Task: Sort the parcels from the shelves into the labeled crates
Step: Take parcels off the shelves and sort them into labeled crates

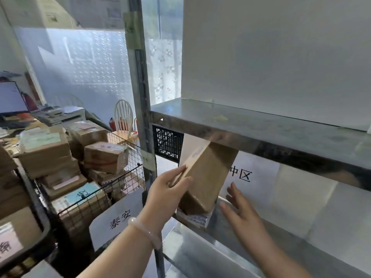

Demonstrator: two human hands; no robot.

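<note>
A brown cardboard parcel stands tilted on the lower metal shelf, its top leaning under the upper shelf. It rests on a flat white packet. My left hand, with a pale bracelet on the wrist, grips the parcel's left edge. My right hand hovers with fingers spread just right of the parcel, not touching it. A wire crate with a white label sign stands at lower left, full of parcels.
Stacked cardboard boxes crowd the left. A shelf upright divides the view. A white label with black characters hangs behind the parcel. A black crate sits behind the upright. A desk with a monitor and a white chair stand farther back.
</note>
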